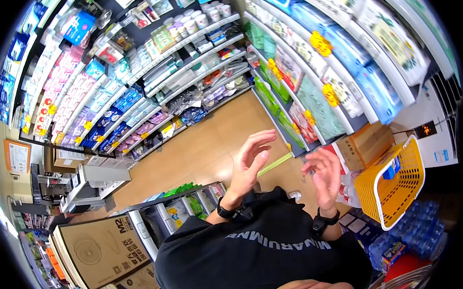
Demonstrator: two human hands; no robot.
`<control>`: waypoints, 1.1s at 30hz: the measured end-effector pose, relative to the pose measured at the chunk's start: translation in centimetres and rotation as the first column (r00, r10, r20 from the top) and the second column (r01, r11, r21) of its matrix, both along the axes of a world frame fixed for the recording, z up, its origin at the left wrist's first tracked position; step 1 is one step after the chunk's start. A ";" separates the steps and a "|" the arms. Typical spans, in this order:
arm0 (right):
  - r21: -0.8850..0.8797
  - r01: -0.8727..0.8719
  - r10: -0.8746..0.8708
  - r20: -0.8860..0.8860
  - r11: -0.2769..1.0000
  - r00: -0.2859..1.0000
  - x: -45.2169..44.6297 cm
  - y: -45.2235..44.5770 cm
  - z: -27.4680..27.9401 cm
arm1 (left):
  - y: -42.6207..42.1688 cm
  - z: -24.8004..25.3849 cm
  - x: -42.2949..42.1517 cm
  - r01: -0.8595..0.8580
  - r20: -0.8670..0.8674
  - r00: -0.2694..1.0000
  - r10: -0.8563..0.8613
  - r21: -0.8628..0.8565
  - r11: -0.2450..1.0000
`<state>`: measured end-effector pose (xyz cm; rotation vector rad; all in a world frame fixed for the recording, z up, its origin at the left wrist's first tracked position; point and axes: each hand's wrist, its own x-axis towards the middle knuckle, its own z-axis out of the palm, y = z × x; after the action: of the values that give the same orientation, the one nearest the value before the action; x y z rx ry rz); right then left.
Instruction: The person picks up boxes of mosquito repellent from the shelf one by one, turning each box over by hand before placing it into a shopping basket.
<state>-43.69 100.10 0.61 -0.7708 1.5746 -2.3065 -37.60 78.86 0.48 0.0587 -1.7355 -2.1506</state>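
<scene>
Evidently the left hand (247,167) and right hand (326,179) are empty, fingers loosely curled, thumbs apart; the yellow basket (403,182) lies rightward, nearer the right hand, its long axis slanting forward.

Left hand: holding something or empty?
Empty, as far as this view shows: the left hand is raised, fingers loosely curved, thumb apart from them, nothing visible between.
</scene>
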 end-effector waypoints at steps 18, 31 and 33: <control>0.082 0.099 -0.097 -0.024 0.992 0.995 -3.6 -14.8 0.2 | -15.2 -0.4 -1.6 0.013 -0.005 1.000 -0.012 0.069 0.998; -0.058 0.342 -0.345 -0.071 0.938 0.936 -12.6 -19.0 0.0 | -21.8 1.5 -14.6 0.241 -0.037 0.969 -0.244 -0.070 0.968; -0.077 0.387 -0.392 -0.068 0.919 0.918 -13.5 -19.4 -0.1 | -22.5 1.4 -17.0 0.285 -0.049 0.956 -0.290 -0.089 0.954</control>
<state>-57.22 80.65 0.55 -0.6155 1.8429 -2.6399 -54.58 56.36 1.84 -0.2975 -1.8920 -2.2484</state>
